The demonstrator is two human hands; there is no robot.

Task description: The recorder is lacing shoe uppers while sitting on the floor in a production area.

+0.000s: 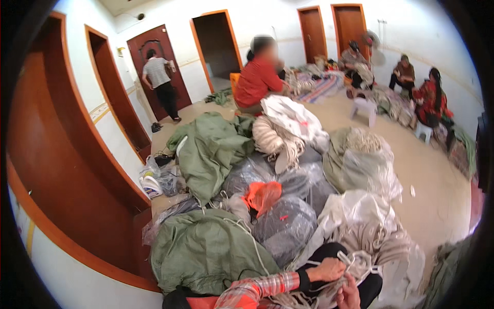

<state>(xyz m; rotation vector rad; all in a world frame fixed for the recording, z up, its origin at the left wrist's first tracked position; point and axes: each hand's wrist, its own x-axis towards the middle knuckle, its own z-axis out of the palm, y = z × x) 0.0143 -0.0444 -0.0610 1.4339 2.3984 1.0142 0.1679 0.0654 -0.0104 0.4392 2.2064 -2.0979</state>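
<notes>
Low in the view, over my dark-trousered lap, my left hand (329,269) is closed on off-white fabric cords (360,263); its arm wears a red plaid sleeve with a dark cuff. Just below and to the right, my right hand (349,292) has its fingers bent close to the same cords; what they pinch is too small to make out. Beside my lap on the right lies a heap of beige cord bundles (381,239), partly under a white plastic sack (355,211). More beige strands hang below my hands.
Ahead lie full green sacks (206,247), clear-wrapped grey bundles (285,229), an orange plastic bag (262,197) and another beige bundle (278,139). A person in red (260,77) sits beyond. Several others sit along the right wall; one stands by a door (167,67). A white stool (364,110) stands mid-floor.
</notes>
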